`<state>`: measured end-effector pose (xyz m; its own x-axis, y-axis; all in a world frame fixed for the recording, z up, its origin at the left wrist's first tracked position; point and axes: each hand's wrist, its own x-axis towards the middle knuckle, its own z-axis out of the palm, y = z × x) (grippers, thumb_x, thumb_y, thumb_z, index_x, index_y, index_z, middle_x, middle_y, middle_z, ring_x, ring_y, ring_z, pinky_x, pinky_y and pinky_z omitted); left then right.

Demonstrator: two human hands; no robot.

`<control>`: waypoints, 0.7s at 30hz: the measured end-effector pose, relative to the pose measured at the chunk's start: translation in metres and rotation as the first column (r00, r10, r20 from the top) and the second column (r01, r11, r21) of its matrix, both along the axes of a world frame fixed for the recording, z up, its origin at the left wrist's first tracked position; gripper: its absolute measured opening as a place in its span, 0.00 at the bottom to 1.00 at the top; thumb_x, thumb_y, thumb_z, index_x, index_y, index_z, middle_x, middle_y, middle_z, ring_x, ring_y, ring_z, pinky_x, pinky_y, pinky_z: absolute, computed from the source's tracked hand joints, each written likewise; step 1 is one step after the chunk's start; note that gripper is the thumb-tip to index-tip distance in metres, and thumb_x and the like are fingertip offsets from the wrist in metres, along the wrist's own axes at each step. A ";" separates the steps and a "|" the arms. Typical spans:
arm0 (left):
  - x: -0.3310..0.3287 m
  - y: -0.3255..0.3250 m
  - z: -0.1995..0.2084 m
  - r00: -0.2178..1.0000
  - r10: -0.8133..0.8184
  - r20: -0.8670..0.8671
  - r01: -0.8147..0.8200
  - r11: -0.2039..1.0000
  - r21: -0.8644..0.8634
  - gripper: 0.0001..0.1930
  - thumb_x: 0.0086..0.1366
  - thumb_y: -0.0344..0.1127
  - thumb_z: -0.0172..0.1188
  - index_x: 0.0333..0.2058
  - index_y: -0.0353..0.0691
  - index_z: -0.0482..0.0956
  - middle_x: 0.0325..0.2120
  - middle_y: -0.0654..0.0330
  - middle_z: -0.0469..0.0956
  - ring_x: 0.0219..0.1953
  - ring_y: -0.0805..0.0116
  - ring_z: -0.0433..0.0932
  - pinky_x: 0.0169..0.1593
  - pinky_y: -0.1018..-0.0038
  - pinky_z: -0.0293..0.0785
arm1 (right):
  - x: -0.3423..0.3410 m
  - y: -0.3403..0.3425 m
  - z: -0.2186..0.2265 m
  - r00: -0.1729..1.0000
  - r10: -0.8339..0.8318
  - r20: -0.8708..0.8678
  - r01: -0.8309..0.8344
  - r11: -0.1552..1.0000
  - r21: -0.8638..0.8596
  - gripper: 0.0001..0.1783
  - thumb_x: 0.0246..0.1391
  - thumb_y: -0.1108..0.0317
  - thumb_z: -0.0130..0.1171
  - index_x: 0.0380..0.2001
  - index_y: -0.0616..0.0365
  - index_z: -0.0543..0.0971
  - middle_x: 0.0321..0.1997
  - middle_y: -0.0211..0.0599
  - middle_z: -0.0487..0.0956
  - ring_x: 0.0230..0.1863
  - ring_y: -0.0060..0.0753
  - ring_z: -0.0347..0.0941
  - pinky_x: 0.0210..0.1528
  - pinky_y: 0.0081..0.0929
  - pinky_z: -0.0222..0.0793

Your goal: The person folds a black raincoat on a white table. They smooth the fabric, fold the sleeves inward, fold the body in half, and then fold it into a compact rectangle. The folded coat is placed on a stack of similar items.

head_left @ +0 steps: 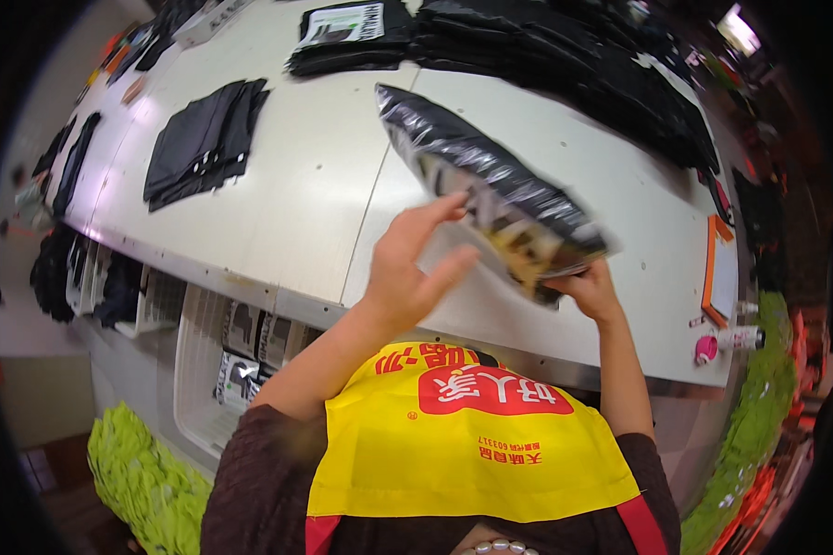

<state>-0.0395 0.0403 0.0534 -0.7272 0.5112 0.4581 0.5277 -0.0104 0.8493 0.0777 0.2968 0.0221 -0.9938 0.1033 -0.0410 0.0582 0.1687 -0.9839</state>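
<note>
A shiny plastic-wrapped package (pixel 504 180), with black folded fabric showing inside and a printed lower face, hangs tilted above the table. My right hand (pixel 590 287) grips its near right corner, thumb and fingers closed on the plastic. Close to the printed side is my left hand (pixel 423 254), thumb and forefinger spread; it is blurred, and whether a fingertip touches the wrapping is hard to tell. Left of the hands, a pile of folded black garments (pixel 205 143) lies flat on the white table (pixel 319 217).
Stacked black packages (pixel 546 69) line the table's far side, beside a smaller stack with a printed label (pixel 347 37). Under the front edge stands a white basket (pixel 190 370) holding printed packages. An orange-edged box (pixel 718 268) and a pink-capped bottle (pixel 736 339) sit at the right edge.
</note>
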 end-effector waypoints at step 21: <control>0.045 -0.057 -0.128 0.613 0.649 0.451 -0.319 0.726 -0.609 0.40 0.50 0.62 0.61 0.51 0.35 0.65 0.48 0.43 0.69 0.54 0.48 0.65 0.56 0.54 0.61 | 0.038 0.000 -0.104 0.795 -0.180 0.579 0.226 0.974 -0.007 0.25 0.57 0.50 0.51 0.51 0.55 0.69 0.40 0.27 0.73 0.34 0.18 0.67 0.28 0.18 0.63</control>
<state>0.0058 -0.0163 -0.0744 -0.9402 0.0045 -0.3406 -0.2866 0.5299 0.7982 0.1156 0.2963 -0.0815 -0.7436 0.2742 -0.6099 0.6384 0.0197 -0.7695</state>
